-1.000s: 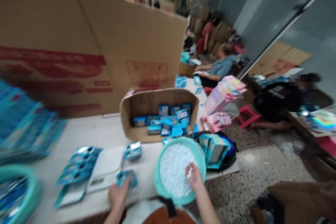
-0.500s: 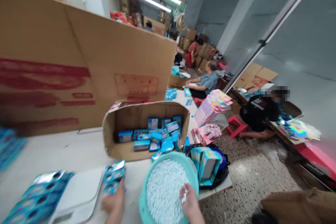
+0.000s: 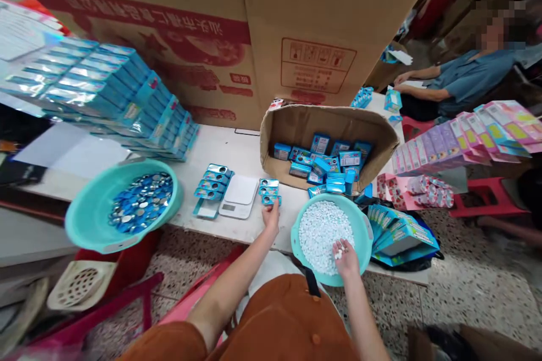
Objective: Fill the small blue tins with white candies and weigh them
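My left hand (image 3: 271, 215) is at the lower edge of a short row of small blue packs (image 3: 269, 187), its fingers on the nearest one. Palm up over a turquoise basin (image 3: 365, 237) of small white pellets (image 3: 319, 231), my right hand (image 3: 345, 254) holds several white pellets in curled fingers. A white scale (image 3: 239, 194) lies left of the small row, with another row of blue packs (image 3: 212, 183) beside it. Behind the basin, a cardboard box (image 3: 275, 124) on its side holds many small blue boxes (image 3: 334, 166).
A second turquoise basin (image 3: 84, 214) with blue and silver pieces stands at the left, below tall stacks of blue packs (image 3: 105, 90). Folded blue cartons (image 3: 402, 234) and pink packs (image 3: 436, 152) are at the right. A person (image 3: 470, 79) sits beyond.
The view has swung left and down, showing the second basin and the blue stacks. My left hand is still at the small packs, and my right hand still holds pellets over the basin.
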{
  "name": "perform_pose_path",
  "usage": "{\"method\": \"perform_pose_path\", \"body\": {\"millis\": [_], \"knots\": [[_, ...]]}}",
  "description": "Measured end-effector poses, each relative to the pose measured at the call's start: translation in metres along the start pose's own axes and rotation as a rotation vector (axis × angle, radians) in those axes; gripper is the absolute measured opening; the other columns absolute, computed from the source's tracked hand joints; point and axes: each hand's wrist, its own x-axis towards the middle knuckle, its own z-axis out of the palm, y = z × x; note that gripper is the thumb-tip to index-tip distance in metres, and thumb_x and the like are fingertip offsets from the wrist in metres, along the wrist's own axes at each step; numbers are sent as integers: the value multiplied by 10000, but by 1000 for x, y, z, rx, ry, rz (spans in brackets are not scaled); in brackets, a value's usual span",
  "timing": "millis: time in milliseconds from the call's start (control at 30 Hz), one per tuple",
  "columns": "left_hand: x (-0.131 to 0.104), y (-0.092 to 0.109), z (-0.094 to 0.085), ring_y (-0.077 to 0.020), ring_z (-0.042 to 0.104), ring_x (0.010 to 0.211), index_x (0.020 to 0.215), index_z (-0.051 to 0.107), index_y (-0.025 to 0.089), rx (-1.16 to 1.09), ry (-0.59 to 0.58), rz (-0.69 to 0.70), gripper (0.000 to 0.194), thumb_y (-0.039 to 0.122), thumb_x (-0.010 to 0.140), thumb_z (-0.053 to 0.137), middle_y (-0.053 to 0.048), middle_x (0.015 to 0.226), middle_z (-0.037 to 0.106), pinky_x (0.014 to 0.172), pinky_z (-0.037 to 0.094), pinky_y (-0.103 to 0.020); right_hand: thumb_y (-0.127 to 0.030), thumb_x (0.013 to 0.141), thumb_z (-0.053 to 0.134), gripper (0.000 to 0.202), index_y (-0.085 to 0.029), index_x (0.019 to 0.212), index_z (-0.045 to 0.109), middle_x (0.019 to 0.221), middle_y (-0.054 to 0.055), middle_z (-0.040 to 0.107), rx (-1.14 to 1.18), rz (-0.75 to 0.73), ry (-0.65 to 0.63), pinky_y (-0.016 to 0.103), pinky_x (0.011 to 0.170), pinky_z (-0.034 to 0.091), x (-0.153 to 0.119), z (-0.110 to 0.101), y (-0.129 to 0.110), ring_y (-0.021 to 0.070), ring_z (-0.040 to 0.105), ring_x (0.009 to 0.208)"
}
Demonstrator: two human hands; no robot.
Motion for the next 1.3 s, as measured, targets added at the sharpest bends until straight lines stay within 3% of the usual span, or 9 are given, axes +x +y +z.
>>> {"method": "perform_pose_path", "body": {"millis": [167, 333, 433, 533, 667, 867, 1000, 1133, 1300], "knots": [[-19, 11, -4, -148, 588, 682, 776, 494, 167, -23, -188, -127, 355, 522, 792, 508, -35, 727, 567, 637, 501, -302, -255, 661, 659, 139, -149, 734, 609, 638, -16, 633, -249, -212, 57, 220, 612, 462, 10, 9, 8, 116, 582, 618], [46, 64, 7, -228, 526, 1011, 965, 532, 188, 362, -266, 504, 254, 359, 782, 575, -86, 1005, 573, 906, 429, -379, -309, 594, 707, 165, -179, 675, 644, 742, 10, 666, -660, -517, 12, 273, 772, 433, 30, 2, 13, 184, 575, 802], [106, 87, 28, -258, 430, 1180, 1165, 450, 177, 566, -216, 672, 424, 248, 770, 588, -125, 1204, 506, 1010, 343, -387, -430, 713, 586, 273, -183, 810, 652, 897, 66, 665, -965, -677, 8, 357, 867, 416, 41, -3, 12, 231, 576, 892], [146, 89, 48, -281, 447, 1174, 1188, 418, 167, 748, -274, 590, 509, 241, 735, 641, -149, 1220, 508, 972, 366, -389, -471, 803, 475, 374, -161, 954, 619, 995, 116, 633, -1174, -906, 55, 410, 919, 398, 51, -5, 9, 258, 553, 973], [162, 78, 57, -287, 546, 1011, 1071, 459, 192, 953, -355, 463, 399, 315, 741, 647, -124, 1055, 582, 799, 429, -370, -473, 861, 421, 439, -145, 1124, 551, 1103, 151, 580, -1313, -1140, 126, 437, 960, 379, 68, 2, 6, 268, 490, 1087], [140, 84, 22, -245, 561, 911, 906, 495, 195, 936, -432, 670, 221, 293, 750, 617, -77, 939, 582, 726, 425, -321, -457, 867, 444, 519, -129, 1269, 453, 1214, 170, 510, -1336, -1226, 85, 464, 1015, 321, 91, 37, 21, 279, 412, 1176], [104, 99, -18, -198, 560, 840, 922, 515, 197, 702, -328, 671, 281, 363, 735, 643, -30, 872, 574, 746, 433, -299, -464, 868, 437, 494, -151, 1248, 469, 1170, 156, 530, -1240, -1168, 76, 456, 995, 340, 94, 59, 31, 275, 444, 1139], [54, 106, -51, -174, 579, 892, 1068, 505, 211, 296, -331, 488, 483, 377, 668, 719, -35, 1019, 586, 794, 459, -282, -475, 859, 452, 444, -189, 1194, 515, 1135, 120, 574, -1235, -1091, -91, 414, 975, 373, 89, 71, 38, 259, 491, 1106], [-5, 96, -61, -194, 602, 1005, 1133, 502, 229, -95, -480, -26, 570, 364, 637, 749, -55, 1125, 612, 874, 477, -321, -489, 859, 444, 426, -205, 1144, 583, 1163, 96, 601, -1295, -932, -227, 394, 975, 378, 72, 73, 38, 249, 516, 1112]]}}
